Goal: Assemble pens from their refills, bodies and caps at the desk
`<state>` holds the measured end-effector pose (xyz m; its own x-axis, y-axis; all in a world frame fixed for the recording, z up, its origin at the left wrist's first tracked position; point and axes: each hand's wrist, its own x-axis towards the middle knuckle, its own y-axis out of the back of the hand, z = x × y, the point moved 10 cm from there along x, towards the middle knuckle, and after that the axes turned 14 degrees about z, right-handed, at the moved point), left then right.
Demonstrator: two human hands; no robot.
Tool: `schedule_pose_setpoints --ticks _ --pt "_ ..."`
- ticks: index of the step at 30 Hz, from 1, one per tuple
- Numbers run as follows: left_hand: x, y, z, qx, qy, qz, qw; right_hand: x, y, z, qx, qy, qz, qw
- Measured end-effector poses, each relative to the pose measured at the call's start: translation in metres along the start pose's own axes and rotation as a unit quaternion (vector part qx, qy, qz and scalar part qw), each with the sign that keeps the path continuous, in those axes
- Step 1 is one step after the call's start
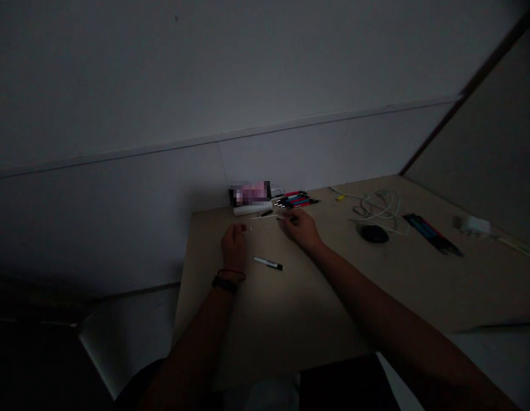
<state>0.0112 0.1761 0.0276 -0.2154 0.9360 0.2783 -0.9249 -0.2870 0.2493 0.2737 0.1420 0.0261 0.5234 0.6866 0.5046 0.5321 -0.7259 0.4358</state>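
Fingertip work on small pen parts, over the far side of the tabletop [273, 319]
Left hand [234, 245] was curled, fingertips drawn together; right hand [302, 228] was bent in a pinch-like pose; too dim to tell what either gripped. A thin white rod [265, 217] was between them, held or resting unclear; a white-and-black pen [268, 263] lay nearer the front, loose pens [296, 199] beyond the right hand. Judged: the next move called for a fine, steady pinch

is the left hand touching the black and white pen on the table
Apart: the head view shows a strip of tabletop between the left hand and the pen.
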Motion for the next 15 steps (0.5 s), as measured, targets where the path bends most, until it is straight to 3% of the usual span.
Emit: schedule_pose_setpoints --ticks 15 --pt "-0.012 -0.006 0.014 0.061 -0.108 -0.045 0.991 -0.017 -0.024 -0.014 -0.121 0.134 -0.103 0.978"
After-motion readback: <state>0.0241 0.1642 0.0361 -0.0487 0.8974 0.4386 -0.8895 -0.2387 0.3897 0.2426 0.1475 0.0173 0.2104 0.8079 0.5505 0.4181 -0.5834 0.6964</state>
